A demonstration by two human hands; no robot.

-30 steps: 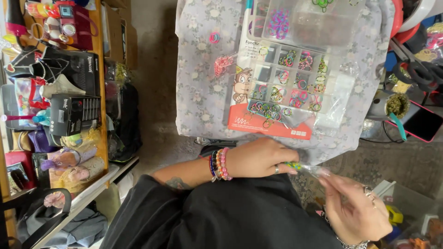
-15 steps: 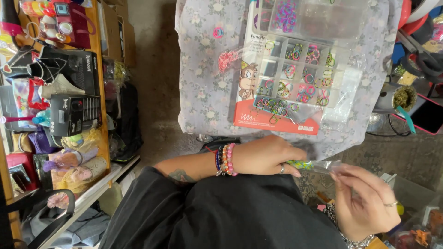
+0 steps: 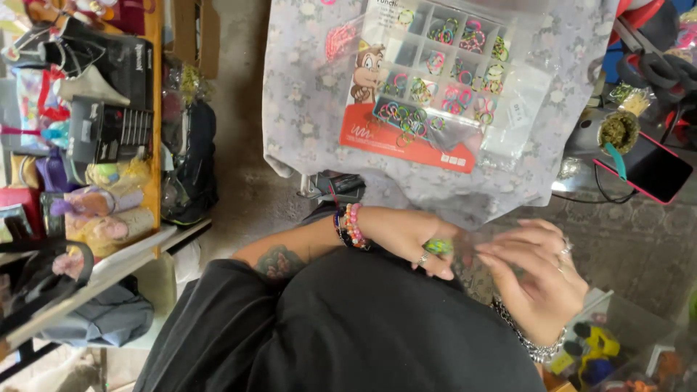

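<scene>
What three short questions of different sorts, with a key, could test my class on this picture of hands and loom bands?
1. True or false: the left hand pinches small green rubber bands.
2. Which wrist wears the pink and dark beaded bracelets: A left, B right?
3. On what does the clear plastic compartment box of coloured bands lie?

Key:
1. True.
2. A; the right hand wears a silver chain bracelet.
3. On the grey flowered cloth.
</scene>
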